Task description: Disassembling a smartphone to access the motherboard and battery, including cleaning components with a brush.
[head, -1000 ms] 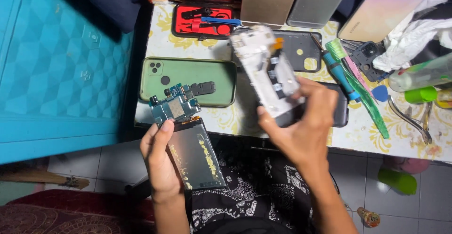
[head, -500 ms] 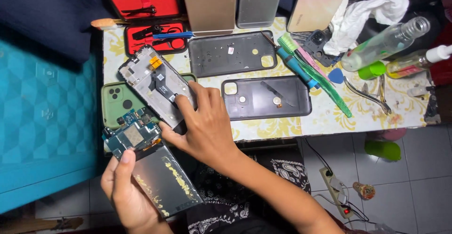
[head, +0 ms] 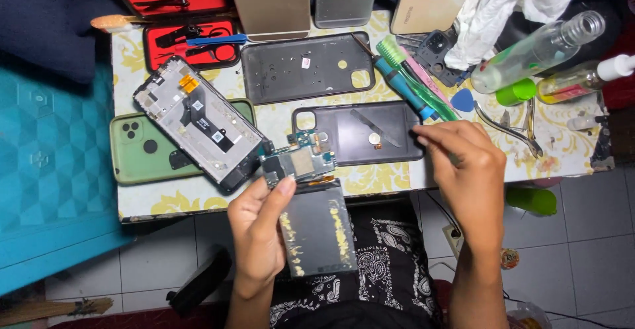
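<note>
At lower centre of the frame, the left hand (head: pixel 259 226) holds a phone battery (head: pixel 316 231) with a circuit board (head: pixel 297 160) at its top, fingers closed along its edge. The right hand (head: pixel 463 160), fingers loosely curled and empty, hovers right of centre by a black back cover (head: pixel 360 134) on the table (head: pixel 198 200).

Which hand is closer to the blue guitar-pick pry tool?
Right. The right hand sits just below the blue pry pick; the left hand is far off to its lower left, holding the battery and circuit board.
</note>
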